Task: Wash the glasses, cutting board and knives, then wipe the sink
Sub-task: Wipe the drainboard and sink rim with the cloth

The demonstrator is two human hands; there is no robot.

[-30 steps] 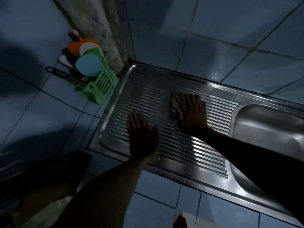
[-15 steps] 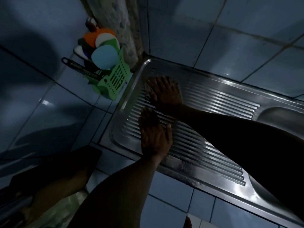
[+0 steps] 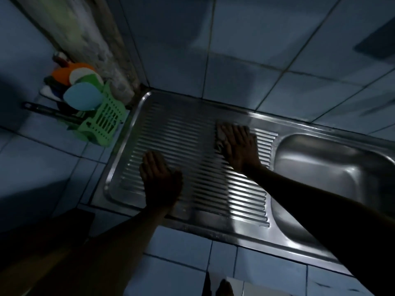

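While the left hand (image 3: 159, 180) rests flat, the right hand (image 3: 239, 144) presses a cloth (image 3: 220, 133) onto the sink (image 3: 183, 133).

Stainless steel sink (image 3: 252, 226): ribbed drainboard (image 3: 192, 150) on left, glossy basin (image 3: 329, 171) on right, set into tiled counter. Small crumpled cloth (image 3: 220, 133) lies flat on drainboard ribs near basin side, far edge.

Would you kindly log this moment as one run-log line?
phase: wiping sink | right hand: pressing cloth on drainboard | left hand: flat on drainboard
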